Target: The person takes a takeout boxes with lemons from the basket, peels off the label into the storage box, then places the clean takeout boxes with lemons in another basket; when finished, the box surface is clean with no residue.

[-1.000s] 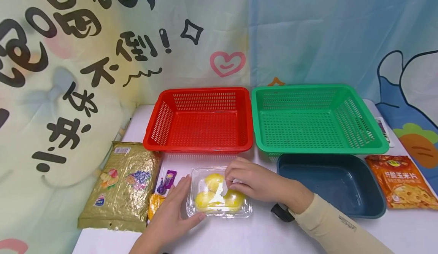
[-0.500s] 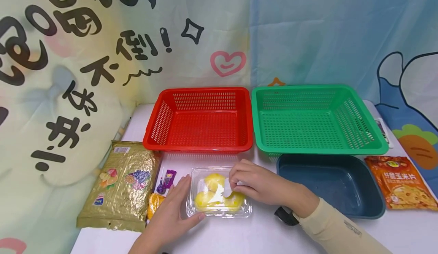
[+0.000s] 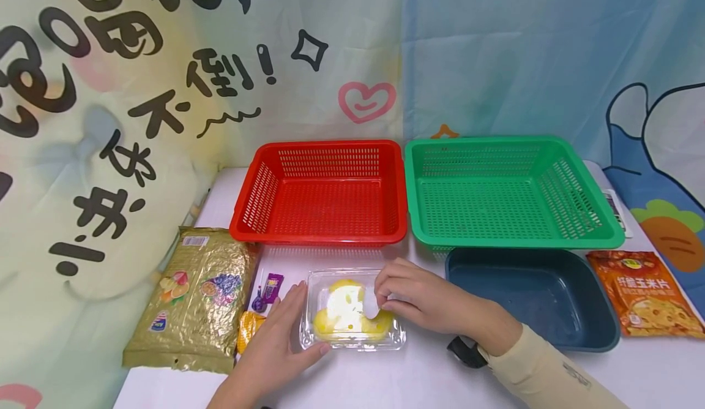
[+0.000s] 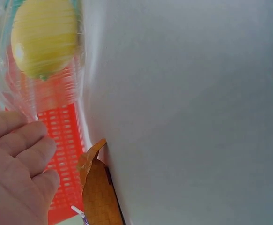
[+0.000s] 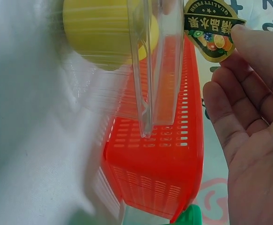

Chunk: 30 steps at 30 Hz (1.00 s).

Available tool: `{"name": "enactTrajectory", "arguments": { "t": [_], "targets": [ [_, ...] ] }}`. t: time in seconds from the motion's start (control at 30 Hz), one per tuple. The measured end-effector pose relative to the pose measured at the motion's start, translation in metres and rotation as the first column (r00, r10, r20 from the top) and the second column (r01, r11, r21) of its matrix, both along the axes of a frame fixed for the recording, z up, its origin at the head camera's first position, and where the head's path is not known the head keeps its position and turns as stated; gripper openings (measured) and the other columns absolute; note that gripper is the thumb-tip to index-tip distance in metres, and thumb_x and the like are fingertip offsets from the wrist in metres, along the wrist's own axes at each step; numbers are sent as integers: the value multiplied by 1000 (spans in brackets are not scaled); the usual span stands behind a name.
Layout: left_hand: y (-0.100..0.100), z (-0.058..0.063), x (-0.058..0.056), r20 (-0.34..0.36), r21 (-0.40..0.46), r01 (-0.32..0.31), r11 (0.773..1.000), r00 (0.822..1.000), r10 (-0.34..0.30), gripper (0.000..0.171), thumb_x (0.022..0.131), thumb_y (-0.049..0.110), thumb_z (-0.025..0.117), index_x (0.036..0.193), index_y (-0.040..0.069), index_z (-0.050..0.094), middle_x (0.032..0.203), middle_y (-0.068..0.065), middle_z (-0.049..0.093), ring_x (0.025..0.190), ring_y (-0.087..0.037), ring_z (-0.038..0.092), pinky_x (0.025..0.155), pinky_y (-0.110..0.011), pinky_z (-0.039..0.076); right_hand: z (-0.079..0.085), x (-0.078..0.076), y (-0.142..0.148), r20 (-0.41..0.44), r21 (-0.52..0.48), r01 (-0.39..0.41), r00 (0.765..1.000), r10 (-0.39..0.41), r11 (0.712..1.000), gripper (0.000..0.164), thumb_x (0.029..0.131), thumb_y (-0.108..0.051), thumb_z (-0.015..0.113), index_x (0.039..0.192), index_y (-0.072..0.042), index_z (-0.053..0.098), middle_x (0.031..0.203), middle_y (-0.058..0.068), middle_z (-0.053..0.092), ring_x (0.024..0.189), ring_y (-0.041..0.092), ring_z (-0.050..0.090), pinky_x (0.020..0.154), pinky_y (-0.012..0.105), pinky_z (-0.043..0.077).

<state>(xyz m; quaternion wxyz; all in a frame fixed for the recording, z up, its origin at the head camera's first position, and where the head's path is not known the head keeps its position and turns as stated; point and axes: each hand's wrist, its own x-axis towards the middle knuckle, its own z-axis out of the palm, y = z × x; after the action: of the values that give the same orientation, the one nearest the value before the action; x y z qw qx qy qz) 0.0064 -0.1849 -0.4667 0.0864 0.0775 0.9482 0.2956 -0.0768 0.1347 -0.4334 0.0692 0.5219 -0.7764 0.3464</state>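
A clear plastic fruit box (image 3: 314, 286) lies on the table in the head view, with several yellow, lemon-like fruits (image 3: 330, 322) inside. My left hand (image 3: 278, 345) steadies its left side with straight fingers and thumb spread. Over the lid's right part, my right hand (image 3: 421, 296) pinches a sticker (image 3: 371, 307) between thumb and fingertips. The right wrist view shows this sticker (image 5: 213, 28) as black and gold, with fruit pictures, standing up at the lid. Whether any edge of it still clings to the lid, I cannot tell.
Behind the box stand a red basket (image 3: 319, 240) and a green basket (image 3: 518, 242). To the right are a dark blue tub (image 3: 534, 299) and an orange snack bag (image 3: 644, 292). A gold bag (image 3: 198, 299), a small purple packet (image 3: 272, 288) and an orange packet (image 3: 250, 329) lie left.
My right hand has shifted slightly right, drawing the sticker with it and lifting it up from the lid. My left hand and the box have stayed in place.
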Motion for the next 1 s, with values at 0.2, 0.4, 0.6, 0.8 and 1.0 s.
{"name": "enactTrajectory", "arguments": {
  "t": [0.2,0.4,0.6,0.8,1.0],
  "targets": [
    [-1,-2,0,-6,-1,4,1000,1000,-4,111,81,70,77,167,25,25,174,-1,28,161,-31,28,128,-57,28,4,2,6,28,-20,31,999,-31,999,17,92,-6,76,96,-19,67,108,-8,66,107,9,58,94,24,52],
    [-1,-2,0,-3,1,2,1000,1000,-2,111,81,69,78,167,23,25,174,-2,28,161,-32,28,128,-57,28,13,3,17,64,-41,74,995,-72,996,18,90,-5,79,99,-18,69,111,-7,67,109,8,59,94,20,53],
    [0,0,0,-3,-2,3,1000,1000,-3,111,81,69,78,167,22,26,174,-2,28,161,-33,28,128,-57,27,27,-2,31,56,-42,118,992,-116,992,13,94,-13,78,102,-19,70,113,-6,68,109,8,60,93,16,53],
    [0,0,0,-4,-2,2,1000,1000,-2,111,81,68,78,167,22,25,174,-3,27,161,-33,27,129,-57,26,39,-9,49,11,-38,166,986,-166,985,24,88,-3,82,102,-19,71,113,-8,68,111,10,59,97,12,49],
    [1,0,0,-3,10,-1,1000,1000,1,111,81,67,80,167,22,25,174,-4,28,160,-34,28,128,-59,27,45,-14,64,-11,-27,204,979,-205,979,18,92,-6,78,101,-19,71,114,-6,68,112,13,58,101,9,44]
  ]
}}
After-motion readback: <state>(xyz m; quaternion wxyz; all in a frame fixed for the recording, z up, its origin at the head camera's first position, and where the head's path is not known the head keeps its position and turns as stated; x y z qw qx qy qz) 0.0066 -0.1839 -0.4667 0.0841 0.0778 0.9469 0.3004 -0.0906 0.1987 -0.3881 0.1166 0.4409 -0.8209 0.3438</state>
